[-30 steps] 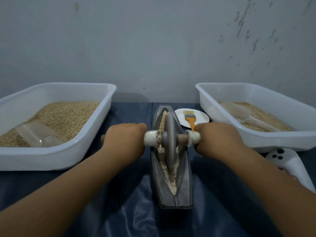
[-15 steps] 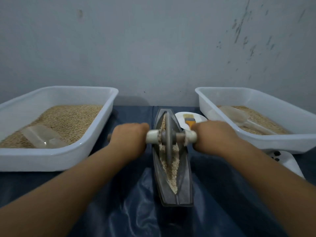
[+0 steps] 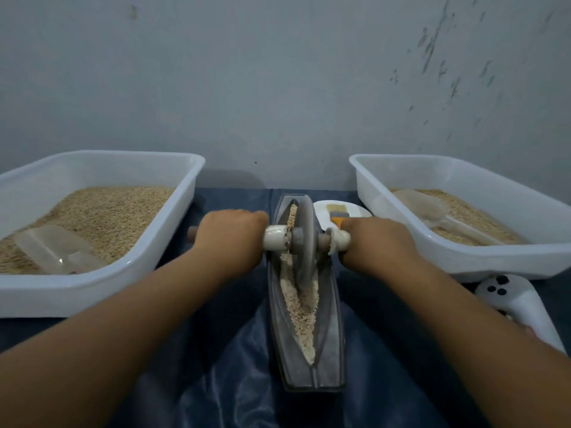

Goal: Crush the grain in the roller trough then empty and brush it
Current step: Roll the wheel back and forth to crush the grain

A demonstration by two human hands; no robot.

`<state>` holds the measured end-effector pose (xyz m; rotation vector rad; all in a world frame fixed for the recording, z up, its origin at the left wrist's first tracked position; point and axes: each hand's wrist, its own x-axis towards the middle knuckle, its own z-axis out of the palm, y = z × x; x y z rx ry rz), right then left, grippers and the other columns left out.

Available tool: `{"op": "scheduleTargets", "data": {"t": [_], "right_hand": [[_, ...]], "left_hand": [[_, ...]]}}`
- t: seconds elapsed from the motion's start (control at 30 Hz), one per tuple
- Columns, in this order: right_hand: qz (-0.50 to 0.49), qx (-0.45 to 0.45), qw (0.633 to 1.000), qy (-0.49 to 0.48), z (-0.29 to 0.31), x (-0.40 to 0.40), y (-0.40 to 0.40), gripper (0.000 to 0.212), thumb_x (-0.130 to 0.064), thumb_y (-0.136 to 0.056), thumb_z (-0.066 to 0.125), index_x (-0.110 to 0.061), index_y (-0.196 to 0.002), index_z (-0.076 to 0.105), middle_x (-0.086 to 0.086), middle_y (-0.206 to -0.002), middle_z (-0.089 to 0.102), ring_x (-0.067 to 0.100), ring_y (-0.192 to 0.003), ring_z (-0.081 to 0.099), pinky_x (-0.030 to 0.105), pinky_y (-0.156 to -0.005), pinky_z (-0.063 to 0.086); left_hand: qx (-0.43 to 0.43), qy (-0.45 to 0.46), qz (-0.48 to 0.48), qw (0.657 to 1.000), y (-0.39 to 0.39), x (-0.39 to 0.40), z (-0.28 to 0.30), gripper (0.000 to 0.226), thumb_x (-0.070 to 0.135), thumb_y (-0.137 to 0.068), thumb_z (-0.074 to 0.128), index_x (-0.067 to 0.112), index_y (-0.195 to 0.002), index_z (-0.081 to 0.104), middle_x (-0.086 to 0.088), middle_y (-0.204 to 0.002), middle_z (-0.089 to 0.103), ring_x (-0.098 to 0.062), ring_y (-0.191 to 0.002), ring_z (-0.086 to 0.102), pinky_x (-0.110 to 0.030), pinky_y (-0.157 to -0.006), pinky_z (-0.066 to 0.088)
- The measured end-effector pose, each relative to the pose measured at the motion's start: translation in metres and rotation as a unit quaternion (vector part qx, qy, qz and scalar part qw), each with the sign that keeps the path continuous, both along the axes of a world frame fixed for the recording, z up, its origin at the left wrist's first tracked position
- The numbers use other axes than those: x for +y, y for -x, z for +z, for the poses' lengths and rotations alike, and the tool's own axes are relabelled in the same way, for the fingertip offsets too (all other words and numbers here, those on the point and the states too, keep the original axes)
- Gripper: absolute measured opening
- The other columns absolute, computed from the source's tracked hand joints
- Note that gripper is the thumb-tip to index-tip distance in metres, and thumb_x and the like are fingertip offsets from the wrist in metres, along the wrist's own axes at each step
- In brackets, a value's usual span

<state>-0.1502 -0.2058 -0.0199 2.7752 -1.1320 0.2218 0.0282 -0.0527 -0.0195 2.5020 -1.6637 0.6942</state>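
A grey boat-shaped roller trough [image 3: 332,335] lies lengthwise on the dark blue cloth in front of me. Crushed pale grain [image 3: 301,310] fills its groove. A grey roller wheel [image 3: 304,242] stands upright in the groove toward the far end, on an axle with white collars. My left hand [image 3: 230,239] is closed on the axle's left handle, whose wooden tip pokes out past the fist. My right hand [image 3: 377,245] grips the right handle. A brush [image 3: 335,213] with an orange ferrule lies on a white plate [image 3: 358,211] behind the right hand.
A white tub [image 3: 102,273] of grain with a clear scoop [image 3: 52,251] stands at the left. Another white tub [image 3: 463,261] of grain holding a clear spoon-shaped scoop [image 3: 423,208] stands at the right. A white controller [image 3: 519,307] lies near the right forearm. A grey wall rises behind.
Both hands have pushed the roller wheel away from me along the trough toward its far end, leaving more crushed grain uncovered in the near part.
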Motion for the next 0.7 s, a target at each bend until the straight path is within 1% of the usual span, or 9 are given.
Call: {"op": "scheduleTargets", "data": {"t": [0.07, 0.1, 0.17, 0.27, 0.37, 0.4, 0.5, 0.57, 0.7], "right_hand": [[-0.007, -0.007, 1.000, -0.026, 0.001, -0.018, -0.016, 0.033, -0.036, -0.080, 0.058, -0.035, -0.114, 0.057, -0.008, -0.081, 0.050, 0.019, -0.076, 0.051, 0.031, -0.066, 0.044], [-0.011, -0.014, 0.999, -0.033, 0.001, -0.025, -0.021, 0.035, -0.036, -0.081, 0.059, -0.034, -0.115, 0.058, -0.007, -0.083, 0.052, 0.019, -0.078, 0.052, 0.032, -0.068, 0.045], [-0.021, -0.024, 0.999, -0.044, -0.001, -0.035, -0.028, 0.033, -0.037, -0.081, 0.060, -0.032, -0.113, 0.060, -0.006, -0.086, 0.056, 0.020, -0.079, 0.054, 0.032, -0.070, 0.047], [-0.016, -0.032, 0.998, -0.044, -0.008, -0.037, -0.025, 0.032, -0.038, -0.081, 0.059, -0.034, -0.113, 0.060, -0.006, -0.092, 0.061, 0.019, -0.083, 0.057, 0.034, -0.072, 0.051], [-0.003, -0.036, 0.999, -0.030, -0.013, -0.027, -0.013, 0.021, -0.037, -0.079, 0.060, -0.034, -0.099, 0.054, -0.006, -0.093, 0.062, 0.018, -0.079, 0.055, 0.031, -0.068, 0.047], [0.000, -0.029, 0.999, -0.031, -0.013, -0.022, -0.008, 0.021, -0.036, -0.079, 0.060, -0.033, -0.098, 0.054, -0.007, -0.091, 0.061, 0.017, -0.078, 0.054, 0.031, -0.067, 0.047], [0.021, -0.009, 0.998, -0.052, -0.007, 0.001, 0.014, 0.014, -0.036, -0.077, 0.062, -0.032, -0.085, 0.051, -0.008, -0.082, 0.059, 0.016, -0.076, 0.057, 0.031, -0.065, 0.049], [0.038, 0.008, 0.997, -0.065, -0.001, 0.019, 0.036, 0.016, -0.039, -0.075, 0.063, -0.032, -0.079, 0.048, -0.010, -0.079, 0.059, 0.012, -0.072, 0.056, 0.030, -0.063, 0.049], [0.039, 0.028, 0.998, -0.047, 0.012, 0.047, 0.075, 0.020, -0.046, -0.074, 0.062, -0.034, -0.077, 0.046, -0.012, -0.070, 0.056, 0.003, -0.065, 0.052, 0.025, -0.053, 0.039]], "left_hand": [[-0.008, -0.013, 0.006, 1.000, -0.010, -0.022, 0.010, 0.021, 0.033, -0.077, 0.066, 0.028, -0.088, 0.048, 0.008, -0.072, 0.043, -0.019, -0.067, 0.049, -0.032, -0.060, 0.035], [-0.011, -0.017, 0.005, 1.000, -0.014, -0.031, 0.014, 0.020, 0.031, -0.077, 0.065, 0.028, -0.089, 0.050, 0.007, -0.072, 0.043, -0.019, -0.067, 0.047, -0.032, -0.061, 0.035], [-0.018, -0.018, 0.000, 1.000, -0.020, -0.041, 0.019, 0.017, 0.028, -0.077, 0.063, 0.028, -0.090, 0.052, 0.007, -0.072, 0.044, -0.019, -0.066, 0.046, -0.032, -0.061, 0.035], [-0.035, -0.006, -0.011, 0.999, -0.020, -0.039, 0.016, 0.017, 0.028, -0.077, 0.063, 0.027, -0.091, 0.054, 0.006, -0.072, 0.046, -0.020, -0.066, 0.047, -0.032, -0.060, 0.035], [-0.045, -0.013, -0.012, 0.999, -0.011, -0.030, 0.012, 0.025, 0.034, -0.076, 0.068, 0.025, -0.094, 0.054, 0.003, -0.081, 0.059, -0.021, -0.072, 0.055, -0.032, -0.061, 0.035], [-0.041, -0.020, -0.013, 0.999, -0.007, -0.025, 0.012, 0.027, 0.036, -0.076, 0.069, 0.025, -0.096, 0.054, 0.004, -0.082, 0.058, -0.020, -0.072, 0.054, -0.032, -0.061, 0.035], [-0.028, -0.019, -0.030, 0.999, 0.006, -0.002, 0.011, 0.022, 0.035, -0.080, 0.065, 0.029, -0.089, 0.046, 0.010, -0.068, 0.041, -0.015, -0.065, 0.044, -0.031, -0.060, 0.034], [-0.028, -0.002, -0.053, 0.998, 0.017, 0.022, 0.007, 0.027, 0.032, -0.080, 0.063, 0.030, -0.081, 0.036, 0.010, -0.062, 0.033, -0.014, -0.060, 0.042, -0.029, -0.056, 0.030], [-0.069, 0.091, -0.135, 0.984, 0.033, 0.064, 0.006, 0.043, 0.018, -0.059, 0.077, 0.025, -0.068, 0.035, 0.007, -0.052, 0.043, -0.020, -0.042, 0.041, -0.026, -0.046, 0.027]]}}
